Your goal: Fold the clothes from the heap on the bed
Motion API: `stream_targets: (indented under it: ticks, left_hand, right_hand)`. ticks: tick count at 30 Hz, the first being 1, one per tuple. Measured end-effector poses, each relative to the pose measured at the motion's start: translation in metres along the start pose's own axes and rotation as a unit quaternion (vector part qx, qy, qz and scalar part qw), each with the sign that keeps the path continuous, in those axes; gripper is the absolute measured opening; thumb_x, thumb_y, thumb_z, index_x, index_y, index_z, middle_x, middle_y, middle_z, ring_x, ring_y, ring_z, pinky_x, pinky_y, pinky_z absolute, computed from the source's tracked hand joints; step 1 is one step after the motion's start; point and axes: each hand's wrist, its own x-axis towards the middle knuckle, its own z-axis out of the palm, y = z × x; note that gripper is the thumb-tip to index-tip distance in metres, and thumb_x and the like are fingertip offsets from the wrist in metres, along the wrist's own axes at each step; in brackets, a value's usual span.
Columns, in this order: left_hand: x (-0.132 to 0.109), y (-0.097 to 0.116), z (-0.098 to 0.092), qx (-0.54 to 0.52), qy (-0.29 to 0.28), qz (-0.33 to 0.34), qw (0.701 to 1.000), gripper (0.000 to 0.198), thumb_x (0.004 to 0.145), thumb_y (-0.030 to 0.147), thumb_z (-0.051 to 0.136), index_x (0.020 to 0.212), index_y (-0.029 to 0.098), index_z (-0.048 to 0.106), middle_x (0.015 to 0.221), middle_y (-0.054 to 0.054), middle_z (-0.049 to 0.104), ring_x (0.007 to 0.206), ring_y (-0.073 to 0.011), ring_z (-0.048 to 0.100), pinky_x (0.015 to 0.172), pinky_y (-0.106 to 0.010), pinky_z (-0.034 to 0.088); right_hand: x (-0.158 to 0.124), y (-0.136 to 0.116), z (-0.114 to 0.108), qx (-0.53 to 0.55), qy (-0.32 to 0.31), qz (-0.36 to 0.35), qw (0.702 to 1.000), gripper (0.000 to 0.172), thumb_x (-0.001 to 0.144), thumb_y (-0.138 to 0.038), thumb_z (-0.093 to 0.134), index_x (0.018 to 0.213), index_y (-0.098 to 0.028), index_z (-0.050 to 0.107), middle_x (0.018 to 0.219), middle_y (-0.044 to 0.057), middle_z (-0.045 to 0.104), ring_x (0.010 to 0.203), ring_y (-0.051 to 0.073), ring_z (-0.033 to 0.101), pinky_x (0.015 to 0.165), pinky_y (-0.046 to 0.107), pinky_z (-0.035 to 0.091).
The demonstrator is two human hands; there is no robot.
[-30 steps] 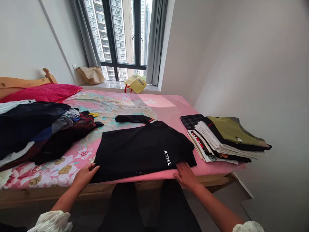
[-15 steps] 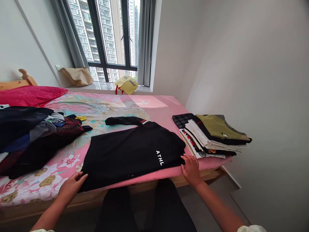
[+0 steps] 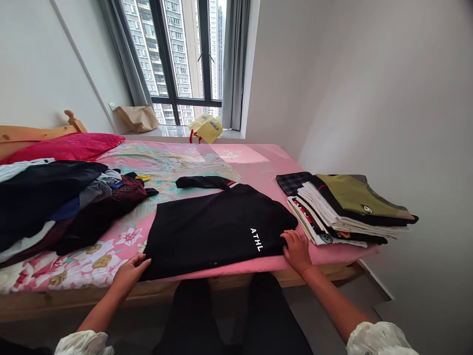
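Note:
A black T-shirt (image 3: 207,231) with white "ATHL" lettering lies flat at the near edge of the bed (image 3: 244,165), one sleeve sticking out at the back. My left hand (image 3: 129,272) rests at the shirt's near left corner, fingers closed on the hem. My right hand (image 3: 296,250) sits at the shirt's right edge, fingers curled onto the fabric. Part of the shirt hangs over the bed's edge in front of me.
A stack of folded clothes (image 3: 347,209) with an olive piece on top sits at the right end of the bed. A heap of dark unfolded clothes (image 3: 55,202) lies on the left. A red pillow (image 3: 62,146), a paper bag (image 3: 136,118) and a yellow bag (image 3: 207,129) stand farther back.
My right hand has moved from the shirt's near right corner up along its right edge. My left hand stays at the near left corner. The camera view swung slightly.

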Motion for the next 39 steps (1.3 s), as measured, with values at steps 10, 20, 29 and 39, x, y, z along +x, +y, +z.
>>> stream_targets:
  ticks: [10, 20, 29, 39]
  left_hand:
    - [-0.012, 0.007, 0.003, -0.031, 0.016, 0.002, 0.999, 0.046, 0.06, 0.056, 0.058, 0.085, 0.018, 0.065, 0.079, -0.003, 0.07, 0.08, -0.0232, 0.064, 0.073, -0.031, 0.048]
    - [-0.018, 0.004, 0.008, -0.059, 0.039, -0.011, 0.997, 0.05, 0.062, 0.047, 0.058, 0.099, 0.014, 0.063, 0.061, 0.002, 0.06, 0.056, -0.0153, 0.056, 0.054, -0.026, 0.043]
    - [-0.02, -0.001, 0.007, -0.028, 0.036, 0.004, 0.999, 0.045, 0.064, 0.047, 0.056, 0.097, 0.017, 0.06, 0.059, 0.005, 0.053, 0.056, -0.0138, 0.052, 0.055, -0.026, 0.041]
    - [-0.037, 0.006, 0.011, 0.139, 0.132, 0.121, 0.974, 0.044, 0.077, 0.048, 0.046, 0.106, 0.017, 0.058, 0.104, -0.011, 0.063, 0.101, -0.0252, 0.057, 0.094, -0.037, 0.042]
  right_hand:
    - [-0.012, -0.009, 0.002, 0.039, -0.022, -0.107, 0.993, 0.02, 0.078, -0.014, 0.047, 0.083, -0.024, 0.063, 0.087, 0.001, 0.064, 0.094, 0.02, 0.054, 0.109, 0.047, 0.014]
    - [-0.02, -0.007, 0.003, 0.025, -0.016, -0.1, 0.995, 0.021, 0.081, -0.016, 0.048, 0.088, -0.024, 0.066, 0.091, 0.002, 0.066, 0.094, 0.021, 0.054, 0.106, 0.047, 0.016]
    - [-0.007, 0.01, 0.012, -0.001, -0.004, 0.0, 1.0, 0.026, 0.078, -0.015, 0.046, 0.093, -0.023, 0.066, 0.096, 0.004, 0.064, 0.095, 0.022, 0.053, 0.097, 0.044, 0.025]
    - [-0.007, 0.031, 0.013, 0.037, -0.032, -0.023, 0.999, 0.023, 0.072, -0.014, 0.047, 0.091, -0.019, 0.059, 0.1, 0.007, 0.062, 0.098, 0.022, 0.053, 0.088, 0.034, 0.036]
